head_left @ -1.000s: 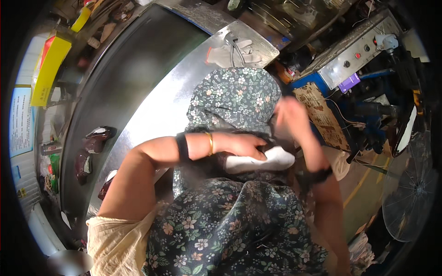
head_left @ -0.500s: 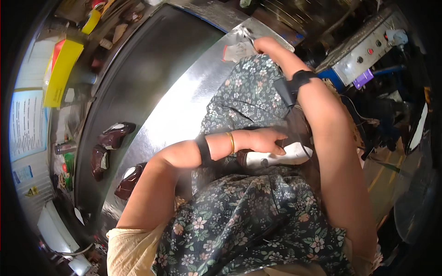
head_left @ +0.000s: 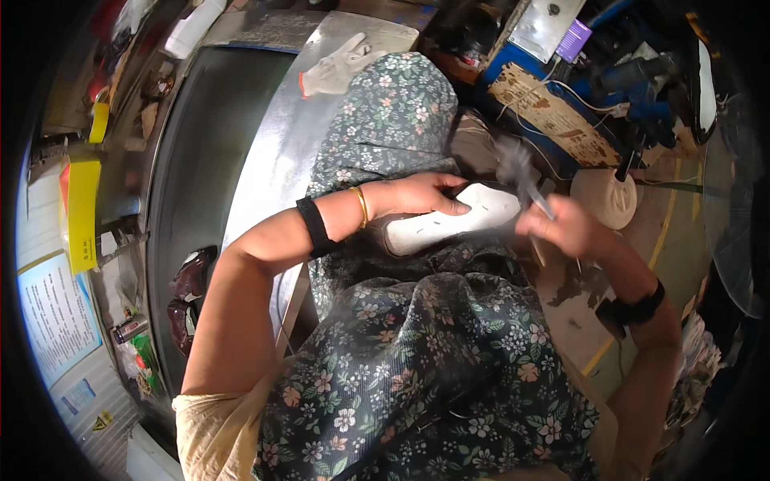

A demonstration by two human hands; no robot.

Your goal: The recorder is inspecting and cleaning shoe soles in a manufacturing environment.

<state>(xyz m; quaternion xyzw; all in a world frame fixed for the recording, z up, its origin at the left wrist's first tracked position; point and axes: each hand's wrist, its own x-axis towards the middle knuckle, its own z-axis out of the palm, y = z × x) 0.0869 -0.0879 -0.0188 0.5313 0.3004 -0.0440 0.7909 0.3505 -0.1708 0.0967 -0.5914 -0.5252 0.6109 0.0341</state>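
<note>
Holding white-soled shoe at center of frame with left hand, over floral apron. Tilted, running lower left to upper right, white sole toward camera with small dark marks on it. Pressing left thumb onto sole; curling remaining left fingers over upper edge, mostly hidden. Gripping metal tool with right hand, right of center, fingers closed narrow around it. Pointing up and left at head end, too blurred to tell exact kind. Near right end of shoe; cannot tell if touching. Wearing gold bangle and black band on left arm, 1 more black band on right arm.

Lying on shiny tabletop at upper center: pale glove with orange-red cuff, well apart from both hands. Resting on dark belt at left: 2 dark red shoes, near left arm. At far left: yellow box, printed sheet below. At upper right: purple packet, worn brown board beneath. Right of center: cream roll, above right hand.
</note>
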